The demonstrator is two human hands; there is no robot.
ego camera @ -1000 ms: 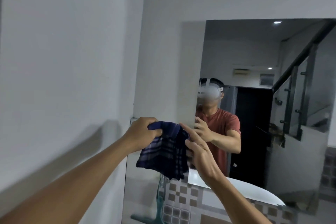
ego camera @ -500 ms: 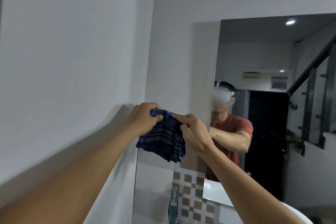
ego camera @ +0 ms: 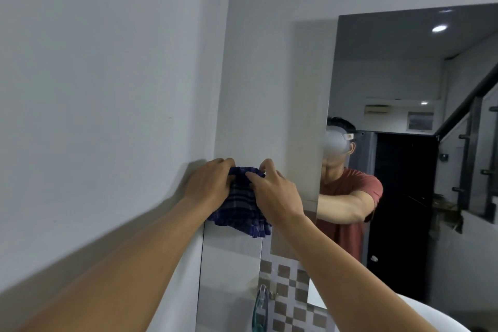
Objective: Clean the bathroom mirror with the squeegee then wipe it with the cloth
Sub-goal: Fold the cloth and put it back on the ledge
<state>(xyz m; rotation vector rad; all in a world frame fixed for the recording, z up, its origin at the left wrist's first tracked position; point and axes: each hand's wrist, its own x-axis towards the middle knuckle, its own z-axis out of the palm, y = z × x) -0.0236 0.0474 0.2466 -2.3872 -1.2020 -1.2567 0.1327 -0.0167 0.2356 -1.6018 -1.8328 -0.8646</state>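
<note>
Item: one cloth [ego camera: 239,201], dark blue with a pale check, bunched. It lay between the two hands and partly under both, its upper edge pinched at the fingertips and its loose lower edge hanging below the wrists. It was pressed against the top left corner of the mirror [ego camera: 304,121], where the glass met the white side wall [ego camera: 102,83].

Left hand [ego camera: 208,186]: closed on the cloth's upper left edge, fingers curled over the top, knuckles beside the side wall.

Right hand [ego camera: 275,191]: closed on the cloth's upper right edge, thumb and forefinger pinching the fabric, the back of the hand toward the camera. The two hands were close together, with only the cloth between them.

Change since the earlier frames: a second before, the cloth hung in the air in front of the mirror, the left hand gripping it and the right hand open beside it. Half a second before, both hands pinched it. The hands had since risen and moved toward the wall, and the cloth was spread flatter between them against the glass.

Count: cloths, one; hands, two; mirrors, one. Below the right forearm, one white basin rim [ego camera: 420,312] and one patch of checked tiles [ego camera: 293,302], the latter seen in the glass. One reflected person in a red shirt [ego camera: 350,191] to the right of the right hand.
</note>
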